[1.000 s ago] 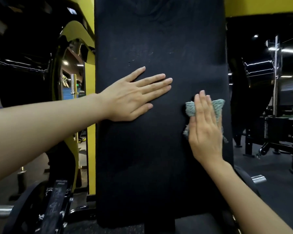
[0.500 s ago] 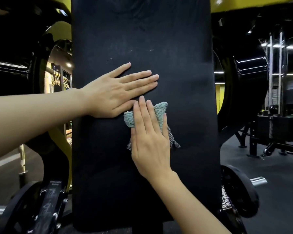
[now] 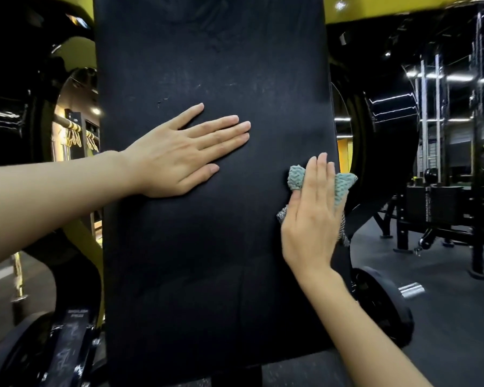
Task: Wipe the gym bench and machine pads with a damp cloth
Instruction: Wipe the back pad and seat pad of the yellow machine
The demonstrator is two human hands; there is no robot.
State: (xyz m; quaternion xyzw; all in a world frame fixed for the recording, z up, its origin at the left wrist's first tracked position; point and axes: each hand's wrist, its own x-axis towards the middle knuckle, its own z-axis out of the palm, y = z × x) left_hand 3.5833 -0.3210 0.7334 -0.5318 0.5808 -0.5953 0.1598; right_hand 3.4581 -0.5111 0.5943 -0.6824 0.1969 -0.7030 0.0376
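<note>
A tall black back pad [image 3: 207,261] of a gym machine fills the middle of the view. My left hand [image 3: 179,155] lies flat on the pad left of centre, fingers straight and pointing right. My right hand [image 3: 313,213] presses a teal textured cloth [image 3: 296,178] against the pad near its right edge, fingers straight and pointing up. The cloth's grey mesh corners stick out beside and below my palm, and most of the cloth is hidden under the hand. Faint pale smears mark the pad's upper part.
A yellow machine frame [image 3: 76,238] and black weight plates [image 3: 14,356] stand at the left. At the lower right, a black plate [image 3: 383,305] on a chrome sleeve [image 3: 410,290] sticks out. Black racks [image 3: 442,208] stand on the dark floor at the right.
My right hand has slid the cloth from the pad's right edge to the middle and back to the right edge. My left hand has stayed flat on the pad.
</note>
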